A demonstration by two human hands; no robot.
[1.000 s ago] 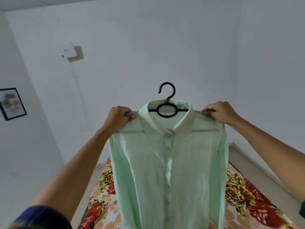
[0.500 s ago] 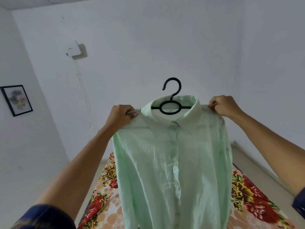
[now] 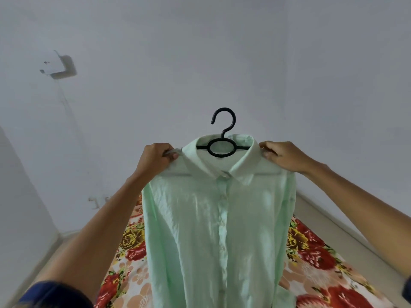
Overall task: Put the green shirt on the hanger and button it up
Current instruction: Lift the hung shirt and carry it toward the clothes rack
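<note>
— While held up by both shoulders, now raised a little higher than a second ago and squarer to the view; placket closed down the front, so probably near done
— Left hand (image 3: 155, 157) closed on what?
— Pinching one shoulder of the green shirt (image 3: 219, 223); right hand (image 3: 283, 155) pinching the other shoulder
— And the hanger (image 3: 222, 138)?
— Between the two hands, inside the collar, hook just above them; shirt body hanging below both, over the floral bedsheet (image 3: 315, 258)

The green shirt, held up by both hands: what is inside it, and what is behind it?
Inside the green shirt is a black hanger; only its hook and neck ring show, its arms are covered. Behind lies a floral sheet, its middle hidden. The left hand and right hand grip the shoulders.
</note>
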